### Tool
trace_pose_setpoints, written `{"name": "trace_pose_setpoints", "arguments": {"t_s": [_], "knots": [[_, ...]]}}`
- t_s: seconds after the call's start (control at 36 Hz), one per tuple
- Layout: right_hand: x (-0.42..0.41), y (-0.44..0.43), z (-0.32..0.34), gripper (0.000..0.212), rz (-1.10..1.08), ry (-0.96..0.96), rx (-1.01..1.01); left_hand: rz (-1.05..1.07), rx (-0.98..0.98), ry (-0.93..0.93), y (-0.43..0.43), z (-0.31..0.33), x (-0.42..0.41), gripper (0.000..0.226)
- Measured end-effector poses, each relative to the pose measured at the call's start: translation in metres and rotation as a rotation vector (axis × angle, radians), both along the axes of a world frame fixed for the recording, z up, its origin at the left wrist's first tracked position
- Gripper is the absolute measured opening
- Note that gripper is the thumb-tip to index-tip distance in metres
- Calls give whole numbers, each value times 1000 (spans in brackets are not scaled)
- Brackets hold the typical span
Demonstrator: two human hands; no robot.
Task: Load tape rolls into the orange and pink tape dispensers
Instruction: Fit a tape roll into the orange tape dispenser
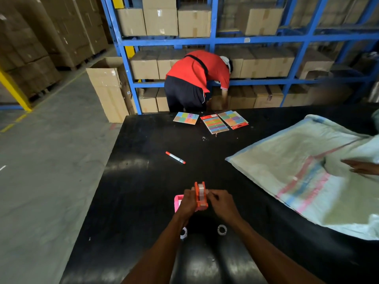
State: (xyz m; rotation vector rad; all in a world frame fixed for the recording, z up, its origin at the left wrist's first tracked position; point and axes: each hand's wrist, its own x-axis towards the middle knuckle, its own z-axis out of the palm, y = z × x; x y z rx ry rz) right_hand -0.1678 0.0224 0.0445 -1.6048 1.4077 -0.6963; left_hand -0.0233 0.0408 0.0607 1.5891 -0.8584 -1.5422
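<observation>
**A:** Head view, lower middle of the frame: both hands are on the orange dispenser (pixel 201 195), held upright just above the black table (pixel 143 181). There's a clear tape roll (pixel 201 191) sitting in it already. The left hand (pixel 187 201) has its fingers curled round the left side; the right hand (pixel 222 203) looks like it's pinching at the roll's right edge, maybe the loose end (too small to be sure).

**B:** And the pink dispenser (pixel 177 201)?

**A:** Just left of and behind the left hand, mostly hidden, so I can't tell if anything's in it. Two more rolls lie on the table nearer the bottom of the frame, one (pixel 184 233) by the left forearm, one (pixel 222 229) by the right.

**B:** What could go wrong?

**A:** My guess: if the roll isn't seated on its hub it pops out when the tape gets pulled, or the end sticks back on itself. A forearm could also knock a spare roll away.
</observation>
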Motion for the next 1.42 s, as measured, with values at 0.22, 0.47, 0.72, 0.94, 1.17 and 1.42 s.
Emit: {"name": "trace_pose_setpoints", "arguments": {"t_s": [0.22,0.47,0.72,0.94,1.17,1.42], "knots": [[-7,-12,-29,22,-2,-5,15,124,-91,-220,-11,-38,-7,13],[-11,-26,-65,23,12,86,98,6,5,-380,-29,-111,-3,31],[-5,-32,-90,16,-12,44,173,-49,-5,-172,-13,-67,-16,22],[-1,-37,-106,23,-52,51,154,-132,-44,-320,-21,-94,-12,26],[-3,-42,-118,23,-61,150,140,-119,-52,-324,-29,-101,-17,33],[-1,-39,-117,24,-57,153,91,-104,-70,-293,-26,-106,-18,35]]}}
